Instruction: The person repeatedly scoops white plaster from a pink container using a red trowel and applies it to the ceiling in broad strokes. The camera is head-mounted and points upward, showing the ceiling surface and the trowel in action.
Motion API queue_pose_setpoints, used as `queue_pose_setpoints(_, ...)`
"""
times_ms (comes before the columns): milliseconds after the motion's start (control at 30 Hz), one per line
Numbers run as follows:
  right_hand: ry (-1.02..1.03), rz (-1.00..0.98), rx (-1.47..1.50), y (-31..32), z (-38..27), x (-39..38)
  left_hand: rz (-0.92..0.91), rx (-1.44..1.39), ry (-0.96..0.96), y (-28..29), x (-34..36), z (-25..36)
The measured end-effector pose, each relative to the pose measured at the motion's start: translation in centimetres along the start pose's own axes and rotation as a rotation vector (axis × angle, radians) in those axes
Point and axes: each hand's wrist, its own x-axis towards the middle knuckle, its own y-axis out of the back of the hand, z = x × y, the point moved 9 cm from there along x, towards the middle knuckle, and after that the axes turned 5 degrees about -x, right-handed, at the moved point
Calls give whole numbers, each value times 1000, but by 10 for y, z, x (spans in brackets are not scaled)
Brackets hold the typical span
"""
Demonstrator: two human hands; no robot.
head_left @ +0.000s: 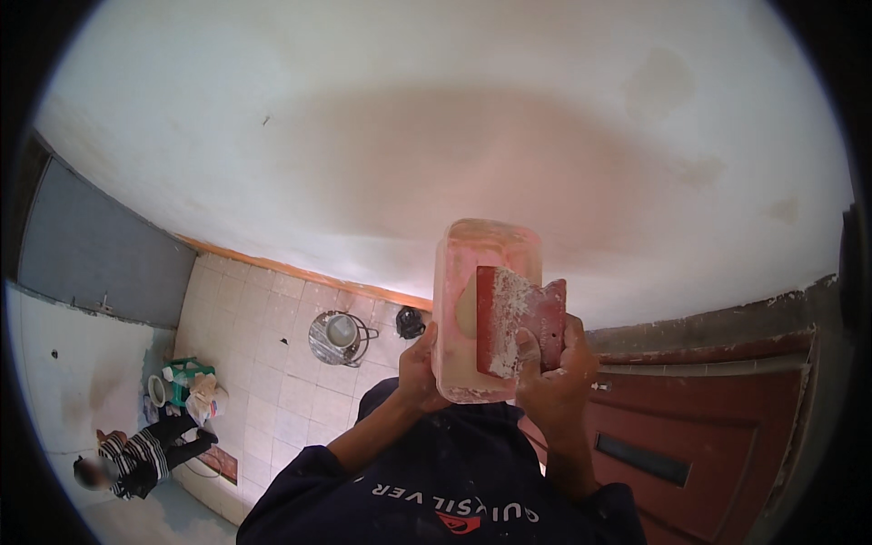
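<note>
My left hand grips the left side of a pinkish, see-through rectangular plastic tub, its fingers partly hidden by the wall of the tub. Inside lies some beige paste. My right hand is closed on a red putty spreader with a notched handle end, thumb on its face. White dried smears cover the spreader's middle. It is held over the right part of the tub and hides some of the contents; whether it touches the paste I cannot tell.
A pale wall with darker patches rises ahead. On the tiled floor stand a round stool with a bucket and a black bag. Another person is beside a green stool. A red-brown door is at right, a grey one at left.
</note>
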Motion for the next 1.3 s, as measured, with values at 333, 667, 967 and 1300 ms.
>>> queue_pose_setpoints(333,29,18,-24,-13,2,-11,105,110,-55,7,-12,4)
queue_pose_setpoints(667,-34,-62,-66,-25,1,-11,64,156,-73,7,-14,7)
queue_pose_setpoints(967,-122,-113,35,-45,10,-9,29,49,-53,17,-11,6)
queue_pose_setpoints(1300,-10,-218,-11,-59,-5,-25,-235,-495,-59,12,-10,22)
